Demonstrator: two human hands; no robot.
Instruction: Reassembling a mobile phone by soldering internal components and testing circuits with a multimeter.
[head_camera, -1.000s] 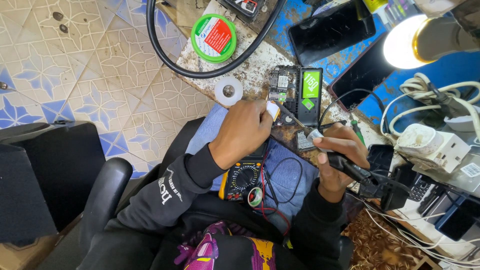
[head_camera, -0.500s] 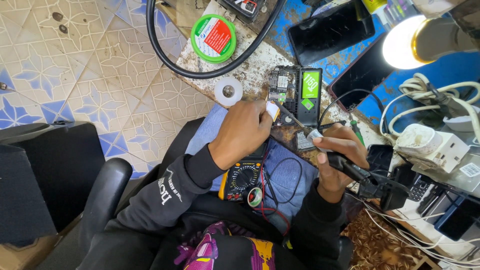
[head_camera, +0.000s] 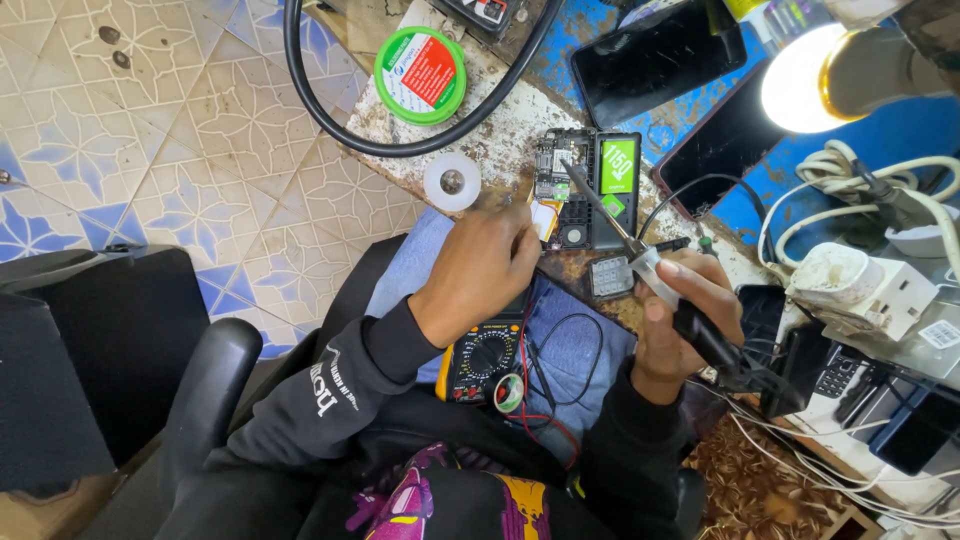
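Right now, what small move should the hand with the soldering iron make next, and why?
Probably ease the soldering iron tip down a little onto the opened phone board. The right hand aims the tip at the board's lower part, while the left hand steadies the phone's edge beside it.

Pretty cramped here. The bench (head_camera: 500, 120) has a bare patch between the black cable (head_camera: 330, 115) loop and the open phone (head_camera: 570, 190), with only a tape roll (head_camera: 452, 182) in it. Right side is blocked by the lamp (head_camera: 830, 75), plugs (head_camera: 860, 285) and tangled white wires (head_camera: 850, 180). Meter (head_camera: 487, 360) fills the lap.
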